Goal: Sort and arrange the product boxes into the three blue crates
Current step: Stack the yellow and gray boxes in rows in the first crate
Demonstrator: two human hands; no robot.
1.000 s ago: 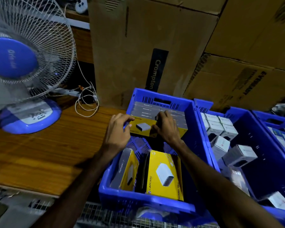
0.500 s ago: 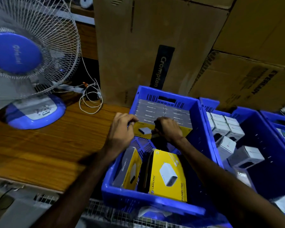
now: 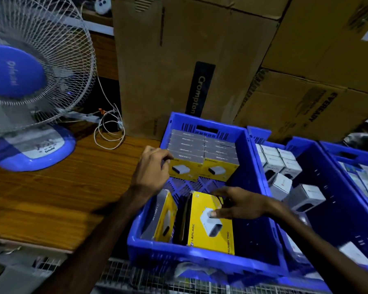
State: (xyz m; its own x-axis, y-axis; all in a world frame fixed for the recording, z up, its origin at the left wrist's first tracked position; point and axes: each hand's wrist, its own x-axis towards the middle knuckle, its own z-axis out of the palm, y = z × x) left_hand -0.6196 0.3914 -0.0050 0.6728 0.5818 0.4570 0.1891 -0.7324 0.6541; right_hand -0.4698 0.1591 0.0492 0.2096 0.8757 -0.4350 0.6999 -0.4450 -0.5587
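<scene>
Glossy plastic crate [image 3: 253, 158]; printed card boxes [image 3: 210, 225]; grained wood table [image 3: 51, 198]; matt cardboard cartons [image 3: 157, 60]

I see bare floor in the left crate [image 3: 251, 166] between the upright boxes [image 3: 202, 166] at its far wall and the loose yellow boxes [image 3: 210, 228] near me; its right half lies open. Cardboard cartons [image 3: 179, 60] wall off the back. The fan [image 3: 30, 102] crowds the worktop [image 3: 51, 198] on the left.

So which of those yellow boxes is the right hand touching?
The big flat yellow box nearest the camera, face up under the right hand; the others stand upright.
</scene>
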